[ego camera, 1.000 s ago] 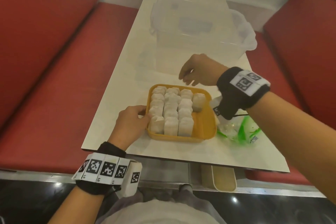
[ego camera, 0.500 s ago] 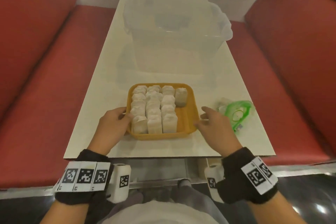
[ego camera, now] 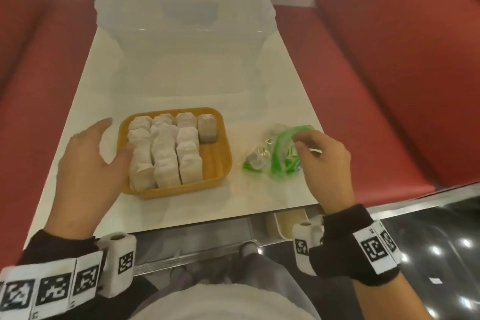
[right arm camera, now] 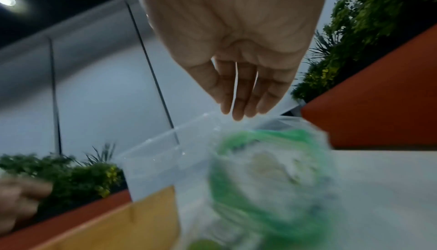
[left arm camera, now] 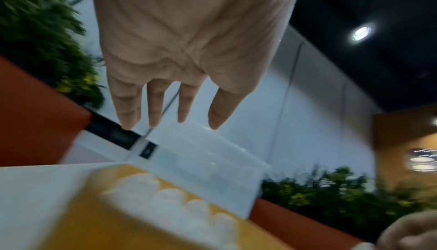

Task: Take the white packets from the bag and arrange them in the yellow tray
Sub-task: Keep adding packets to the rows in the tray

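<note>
The yellow tray (ego camera: 218, 163) sits on the white table near its front edge. Several white packets (ego camera: 166, 148) stand in it in three rows, and one more packet (ego camera: 207, 127) stands at its far right. My left hand (ego camera: 98, 153) hovers spread beside the tray's left rim, its thumb close to the nearest packets; its fingers (left arm camera: 156, 104) are straight and hold nothing. The clear bag with green print (ego camera: 279, 156) lies to the right of the tray. My right hand (ego camera: 317, 156) is just over the bag, fingers (right arm camera: 238, 93) extended and holding nothing. A packet (right arm camera: 272, 164) shows blurred inside the bag.
A large clear plastic bin (ego camera: 181, 28) takes up the far half of the table (ego camera: 259, 200), just behind the tray. Red bench seats (ego camera: 363, 73) run along both sides. The table's front edge is close to my wrists.
My right hand went from above the tray's far side to its right rim, then right to the bag. My left hand let go of the tray's left rim and opened.
</note>
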The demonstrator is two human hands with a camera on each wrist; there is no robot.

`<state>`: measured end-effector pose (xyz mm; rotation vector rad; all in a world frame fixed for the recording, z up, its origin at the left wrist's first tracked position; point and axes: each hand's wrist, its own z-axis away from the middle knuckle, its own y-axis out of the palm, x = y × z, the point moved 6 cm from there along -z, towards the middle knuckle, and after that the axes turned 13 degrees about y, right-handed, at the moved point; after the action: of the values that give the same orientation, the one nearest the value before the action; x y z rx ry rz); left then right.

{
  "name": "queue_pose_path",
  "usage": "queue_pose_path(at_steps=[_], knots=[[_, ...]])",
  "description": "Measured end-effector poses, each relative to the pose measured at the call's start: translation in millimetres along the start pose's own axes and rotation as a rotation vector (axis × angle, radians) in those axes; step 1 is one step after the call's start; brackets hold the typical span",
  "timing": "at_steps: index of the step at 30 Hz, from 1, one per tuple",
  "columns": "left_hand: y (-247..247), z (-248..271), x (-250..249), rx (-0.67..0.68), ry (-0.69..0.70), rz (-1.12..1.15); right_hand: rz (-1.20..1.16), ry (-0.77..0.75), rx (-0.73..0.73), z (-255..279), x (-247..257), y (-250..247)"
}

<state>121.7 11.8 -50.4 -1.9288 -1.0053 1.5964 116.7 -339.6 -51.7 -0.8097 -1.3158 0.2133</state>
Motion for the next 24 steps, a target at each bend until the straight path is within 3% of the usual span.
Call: queue_pose_path(at_steps=[2, 5, 7, 10, 13, 16, 20, 23, 24], knots=[[12.2, -0.6, -51.3, 0.046, 0.196, 0.117, 0.133, 0.031, 0.087, -8.6, -22.0, 2.5], [67.1, 14.3, -125.3, 0.344, 0.364, 0.287, 0.416, -0.108, 0.38, -7.0, -39.3, 35.1], [119.6, 30.0, -154.6, 0.566, 0.455, 0.227, 0.513, -0.213, 0.47, -2.1, -43.1, 48.1], [187.1, 46.9, -156.9, 0.756, 0.436, 0.033, 0.507, -0.186, 0.529, 0.4, -50.4, 49.4], [209.5, 36.8, -146.1, 0.742, 0.352, -0.177, 0.479, -0.237, 0.504, 6.5, -52.9, 46.8], [205.0, 17.0, -145.8, 0.647, 0.337, -0.131, 0.443, -0.244, 0.445, 4.4, -56.7, 41.3], [198.2, 5.7, -158.3, 0.618, 0.423, -0.025, 0.329, -0.261, 0.283, -10.5, -43.2, 23.4], [194.4, 14.9, -187.8, 0.614, 0.536, 0.032, 0.306, -0.179, 0.322, -27.8, -34.5, 25.2], [193.0, 19.8, -197.4, 0.611, 0.576, 0.051, 0.408, -0.136, 0.357, -33.1, -33.6, 29.3]])
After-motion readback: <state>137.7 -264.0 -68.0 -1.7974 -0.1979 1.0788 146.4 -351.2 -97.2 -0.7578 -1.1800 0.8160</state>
